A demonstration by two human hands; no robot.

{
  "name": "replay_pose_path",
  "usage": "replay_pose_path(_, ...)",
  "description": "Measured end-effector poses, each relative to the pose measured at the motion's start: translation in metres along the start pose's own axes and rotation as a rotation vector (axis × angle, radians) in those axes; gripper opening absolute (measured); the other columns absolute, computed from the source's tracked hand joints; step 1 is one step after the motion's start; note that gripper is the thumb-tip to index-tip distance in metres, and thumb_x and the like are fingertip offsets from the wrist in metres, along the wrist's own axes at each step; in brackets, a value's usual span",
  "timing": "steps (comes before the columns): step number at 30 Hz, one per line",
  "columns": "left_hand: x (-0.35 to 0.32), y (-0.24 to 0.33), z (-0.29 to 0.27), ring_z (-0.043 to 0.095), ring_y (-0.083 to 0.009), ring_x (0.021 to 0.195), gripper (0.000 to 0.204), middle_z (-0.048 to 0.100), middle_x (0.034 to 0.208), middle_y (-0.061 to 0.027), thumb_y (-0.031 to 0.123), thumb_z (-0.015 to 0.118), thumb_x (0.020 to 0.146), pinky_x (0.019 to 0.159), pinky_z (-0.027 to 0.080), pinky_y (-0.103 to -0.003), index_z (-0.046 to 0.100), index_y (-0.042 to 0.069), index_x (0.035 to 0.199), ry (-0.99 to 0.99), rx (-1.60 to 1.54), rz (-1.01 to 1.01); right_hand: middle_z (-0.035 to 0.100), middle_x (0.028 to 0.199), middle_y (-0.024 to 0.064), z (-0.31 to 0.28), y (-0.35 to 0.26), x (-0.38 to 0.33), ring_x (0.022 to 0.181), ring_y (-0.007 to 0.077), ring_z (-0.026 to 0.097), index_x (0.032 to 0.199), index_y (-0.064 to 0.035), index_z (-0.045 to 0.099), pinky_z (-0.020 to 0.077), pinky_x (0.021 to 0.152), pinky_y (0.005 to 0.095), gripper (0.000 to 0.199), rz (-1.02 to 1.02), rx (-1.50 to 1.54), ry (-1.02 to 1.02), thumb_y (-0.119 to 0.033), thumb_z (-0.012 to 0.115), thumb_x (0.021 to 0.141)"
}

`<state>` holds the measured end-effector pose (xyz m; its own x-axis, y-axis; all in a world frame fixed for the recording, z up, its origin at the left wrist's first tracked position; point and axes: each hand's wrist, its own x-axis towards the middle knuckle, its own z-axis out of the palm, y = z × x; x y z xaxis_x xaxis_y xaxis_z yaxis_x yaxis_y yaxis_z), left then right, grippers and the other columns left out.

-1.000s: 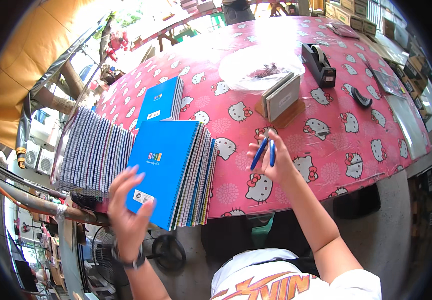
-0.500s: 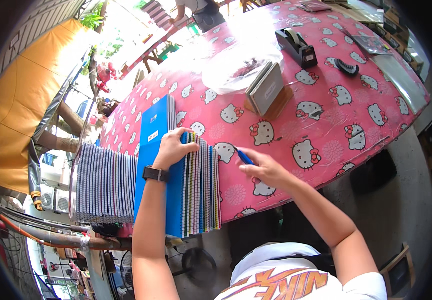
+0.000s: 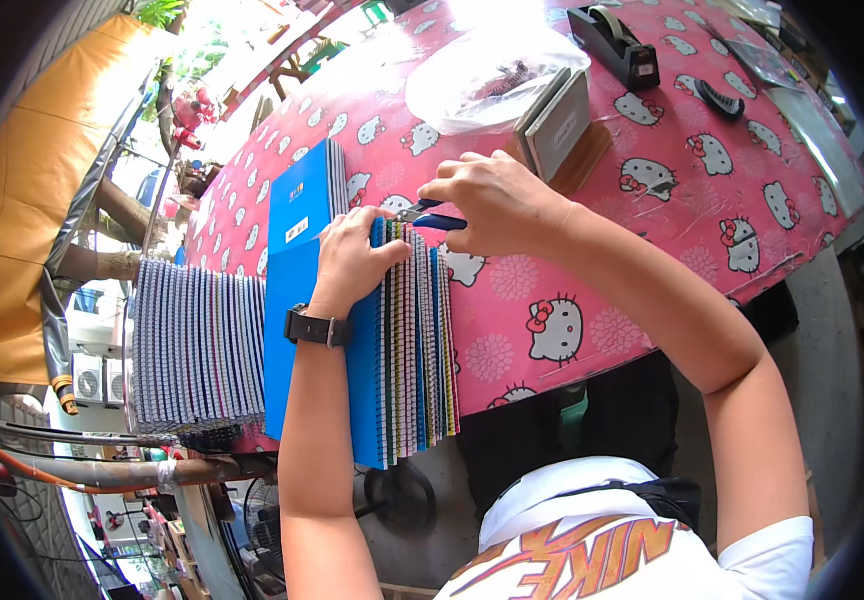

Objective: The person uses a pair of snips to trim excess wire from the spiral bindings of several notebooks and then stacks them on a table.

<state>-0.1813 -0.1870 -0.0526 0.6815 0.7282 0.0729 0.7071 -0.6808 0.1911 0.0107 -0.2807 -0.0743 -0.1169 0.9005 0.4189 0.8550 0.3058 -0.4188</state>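
Observation:
Several spiral notebooks (image 3: 417, 345) stand on edge in a row at the table's near left, their wire bindings facing up. My left hand (image 3: 352, 258) grips the top of this row, thumb on the right and fingers over the blue cover side. My right hand (image 3: 500, 200) is closed around blue-handled pliers (image 3: 436, 221). Their metal jaws are at the far end of the bindings, beside my left fingertips; whether they touch a wire I cannot tell. A blue notebook (image 3: 302, 190) lies just beyond, on top of others.
A larger row of spiral-bound notebooks (image 3: 197, 350) stands on the left. On the pink patterned tablecloth (image 3: 612, 335) are a wooden stand (image 3: 584, 160) with a grey-white board, a clear plastic bag (image 3: 462, 90), a tape dispenser (image 3: 617, 50) and a black brush-like item (image 3: 719, 99).
My right hand has brought the pliers left and away from me, up to the far end of the bindings. My left hand still holds the notebooks. The view has shifted slightly.

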Motion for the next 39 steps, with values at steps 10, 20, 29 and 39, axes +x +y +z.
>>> replay_pose_path(10, 0.000, -0.002, 0.004, 0.055, -0.0305, 0.099, 0.047, 0.062, 0.103, -0.0139, 0.035, 0.067, 0.067, 0.093, 0.036, -0.040, 0.062, 0.005, 0.102, 0.024, 0.025, 0.032, 0.064, 0.092, 0.0147, -0.011, -0.008, 0.012, 0.081, 0.0275, 0.064, 0.099, -0.0005, 0.064, 0.0502, 0.074, 0.0389, 0.036, -0.032, -0.001, -0.169, -0.022, 0.066, 0.070)
replay_pose_path(20, 0.000, -0.004, 0.004, 0.053, -0.0294, 0.103, 0.042, 0.062, 0.104, -0.0117, 0.032, 0.065, 0.068, 0.092, 0.036, -0.039, 0.062, 0.007, 0.101, -0.006, 0.036, 0.031, 0.064, 0.087, 0.0163, 0.010, -0.013, 0.003, 0.068, 0.0267, 0.065, 0.101, 0.0007, 0.060, 0.0523, 0.061, 0.0370, 0.035, 0.610, 1.217, -0.486, -0.028, 0.055, 0.082)
replay_pose_path(29, 0.000, 0.001, 0.004, 0.053, -0.0314, 0.104, 0.046, 0.061, 0.104, -0.0139, 0.035, 0.066, 0.068, 0.099, 0.031, -0.041, 0.061, 0.006, 0.103, 0.014, 0.024, 0.037, 0.065, 0.085, 0.0140, 0.014, 0.000, -0.007, 0.087, 0.0291, 0.063, 0.091, -0.0051, 0.066, 0.0473, 0.077, 0.0450, 0.031, 0.082, 0.083, -0.010, -0.025, 0.064, 0.068)
replay_pose_path(39, 0.000, -0.002, 0.003, 0.053, -0.0318, 0.100, 0.046, 0.061, 0.103, -0.0146, 0.036, 0.067, 0.068, 0.093, 0.034, -0.039, 0.062, 0.007, 0.103, 0.021, 0.034, 0.057, 0.064, 0.094, 0.0144, -0.003, -0.010, 0.006, 0.096, 0.0282, 0.060, 0.098, -0.0054, 0.066, 0.0457, 0.083, 0.0425, 0.035, 0.084, -0.084, -0.167, -0.028, 0.066, 0.071)
